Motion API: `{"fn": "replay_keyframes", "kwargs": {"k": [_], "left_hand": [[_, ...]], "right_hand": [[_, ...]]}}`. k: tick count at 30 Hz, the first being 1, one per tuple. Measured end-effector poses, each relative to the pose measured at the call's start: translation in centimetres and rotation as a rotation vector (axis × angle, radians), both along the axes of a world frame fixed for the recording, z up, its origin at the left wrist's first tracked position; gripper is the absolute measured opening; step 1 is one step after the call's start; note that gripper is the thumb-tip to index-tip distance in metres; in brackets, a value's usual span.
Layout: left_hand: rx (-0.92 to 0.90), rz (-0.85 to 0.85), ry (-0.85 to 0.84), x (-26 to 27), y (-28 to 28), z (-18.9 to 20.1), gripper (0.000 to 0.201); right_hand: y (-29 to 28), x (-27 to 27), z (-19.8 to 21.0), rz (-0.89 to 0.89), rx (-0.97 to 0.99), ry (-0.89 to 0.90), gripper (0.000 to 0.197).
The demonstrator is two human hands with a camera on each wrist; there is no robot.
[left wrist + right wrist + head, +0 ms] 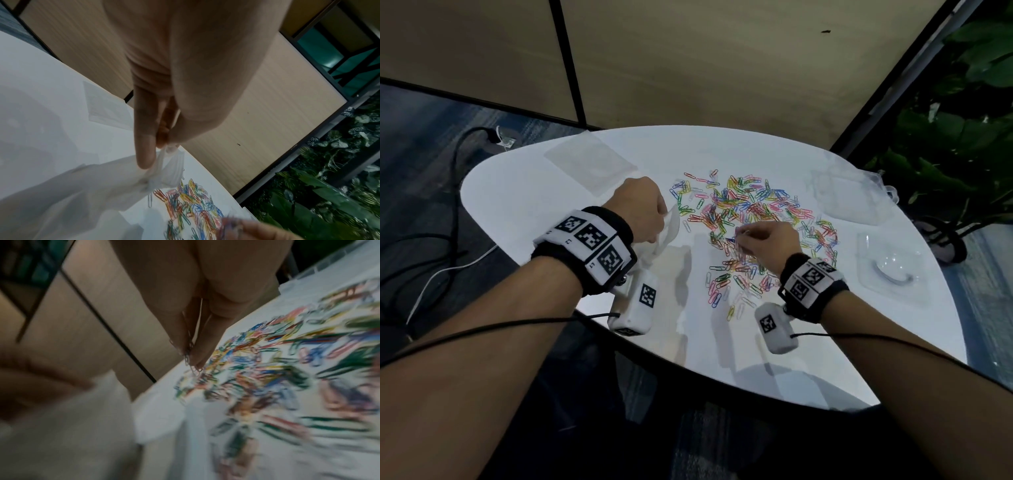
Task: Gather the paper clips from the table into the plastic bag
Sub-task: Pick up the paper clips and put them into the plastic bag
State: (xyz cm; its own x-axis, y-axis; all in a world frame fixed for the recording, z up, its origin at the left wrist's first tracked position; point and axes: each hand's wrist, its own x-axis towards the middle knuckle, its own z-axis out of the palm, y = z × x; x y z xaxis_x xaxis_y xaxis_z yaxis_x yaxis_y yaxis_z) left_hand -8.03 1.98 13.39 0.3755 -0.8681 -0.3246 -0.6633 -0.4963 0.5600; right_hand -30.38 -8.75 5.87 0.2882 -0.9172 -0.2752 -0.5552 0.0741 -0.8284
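Note:
Several coloured paper clips (pixel 753 219) lie scattered over the middle of the white table (pixel 524 202). My left hand (pixel 643 209) pinches the rim of a clear plastic bag (pixel 669 233), which hangs down to the table on the clips' left; the bag (pixel 86 186) shows plainly in the left wrist view. My right hand (pixel 763 238) hovers over the pile and pinches a small bunch of clips (pixel 190 353) between thumb and fingers. The pile (pixel 287 361) is blurred in the right wrist view.
A flat clear bag (pixel 589 161) lies at the table's far left. A crumpled clear bag (pixel 852 195) and a clear plastic box (pixel 890 270) sit at the right. A leafy plant (pixel 962 130) stands beyond the right edge. Cables (pixel 431 260) run over the floor at left.

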Motion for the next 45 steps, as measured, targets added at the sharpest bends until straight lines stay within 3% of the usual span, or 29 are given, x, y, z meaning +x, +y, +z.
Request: {"fn": "replay_keyframes", "kwargs": {"k": [5,9,15,18,21,25,30,32,36,39,42,45], "left_hand": [[-0.006,-0.035,0.020,-1.6,-0.6,-0.2,0.031],[-0.048,-0.001,0.059,-2.5,-1.2,-0.2,0.030],[-0.118,0.005,0.130,-3.0,-1.4,-0.3,0.028],[-0.128,0.028,0.147,-3.1,-1.5,-0.5,0.027],[-0.130,0.004,0.118,-3.2,-1.5,-0.4,0.031],[-0.143,0.023,0.090,-2.9,-1.5,-0.2,0.032],[-0.129,0.092,0.101,-2.4,-1.3,-0.2,0.027],[-0.120,0.087,0.088,-2.5,-1.3,0.0,0.027],[-0.121,0.048,0.048,-2.8,-1.4,0.2,0.025],[-0.118,0.044,0.020,-2.9,-1.6,0.1,0.024],[-0.095,0.057,0.029,-2.9,-1.5,0.5,0.023],[-0.083,0.044,0.032,-2.8,-1.3,0.7,0.024]], "right_hand": [[1.4,2.8,3.9,-0.106,0.331,-0.595,0.011],[3.3,4.9,4.3,-0.086,0.418,-0.635,0.011],[3.4,6.2,3.2,0.035,0.086,-0.269,0.017],[2.9,6.6,3.3,0.162,-0.079,-0.078,0.002],[2.6,6.8,3.4,0.368,-0.248,0.160,0.017],[2.5,6.1,4.4,0.531,-0.320,0.141,0.025],[2.1,3.5,4.3,0.383,-0.373,-0.102,0.030],[1.9,2.3,3.5,0.368,-0.360,-0.054,0.030],[3.2,0.1,0.6,0.832,-0.338,0.479,0.035],[4.7,-1.3,-2.4,1.094,-0.347,0.513,0.048],[5.2,-3.2,-4.6,1.286,-0.545,0.618,0.061],[4.2,-5.0,-5.3,1.303,-0.755,0.797,0.062]]}}
